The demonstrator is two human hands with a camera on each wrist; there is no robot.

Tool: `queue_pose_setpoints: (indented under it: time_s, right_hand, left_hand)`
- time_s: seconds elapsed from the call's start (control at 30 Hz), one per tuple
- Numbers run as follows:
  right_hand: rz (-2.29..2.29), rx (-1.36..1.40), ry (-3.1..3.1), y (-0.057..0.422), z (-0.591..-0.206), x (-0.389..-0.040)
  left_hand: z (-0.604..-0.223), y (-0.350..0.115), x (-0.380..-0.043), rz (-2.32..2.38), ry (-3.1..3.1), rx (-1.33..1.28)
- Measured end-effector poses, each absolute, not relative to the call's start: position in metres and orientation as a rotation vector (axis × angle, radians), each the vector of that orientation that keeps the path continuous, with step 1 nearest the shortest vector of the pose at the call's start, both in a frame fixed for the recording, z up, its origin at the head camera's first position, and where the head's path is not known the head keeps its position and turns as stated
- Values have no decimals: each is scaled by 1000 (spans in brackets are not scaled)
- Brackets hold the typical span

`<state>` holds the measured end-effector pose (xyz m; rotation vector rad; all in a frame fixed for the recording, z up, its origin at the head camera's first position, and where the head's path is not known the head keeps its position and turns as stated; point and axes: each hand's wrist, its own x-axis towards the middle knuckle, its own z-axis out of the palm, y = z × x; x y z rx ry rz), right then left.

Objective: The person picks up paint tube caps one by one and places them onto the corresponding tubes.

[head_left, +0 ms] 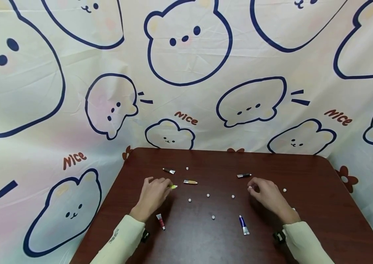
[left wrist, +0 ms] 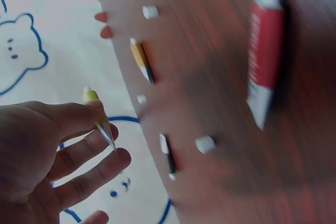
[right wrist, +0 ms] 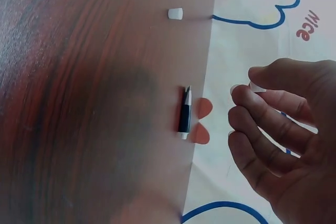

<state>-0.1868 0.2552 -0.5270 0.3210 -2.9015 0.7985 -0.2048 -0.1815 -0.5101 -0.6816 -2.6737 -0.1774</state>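
Note:
My left hand pinches a small yellow paint tube between thumb and fingers, its white end up and its silver crimped end down in the left wrist view. My right hand pinches a small white cap between thumb and index finger, partly hidden by the fingertips. Closest to the left hand on the table lie a red paint tube and an orange one. Just beyond the right hand is a black tube; nearer the person lies a blue tube.
Several white caps are scattered over the dark brown table, among them a cap between the hands and one right of the right hand. A dark tube lies at the back left. Behind hangs a cartoon-printed cloth.

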Motion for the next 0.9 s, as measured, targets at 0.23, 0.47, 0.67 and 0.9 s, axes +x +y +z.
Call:
queue_pose_setpoints:
  time_s: [0.23,0.47,0.67,0.9]
  right_hand:
    - [814,327,-2901,250,-521,-180]
    - [817,375,-2863,244,-519,-176]
    - [817,393,-2840,237,-517,-173]
    - [817,397,-2832,228,-518,-170]
  left_hand:
    - [-510,-160,-202,-203,-2588,-808]
    - [-504,-140,-197,-199,-2563,-868]
    - [-501,-125,-196,-211,-2616,-879]
    - [-501,-109,-195,-197,-2581,-941]
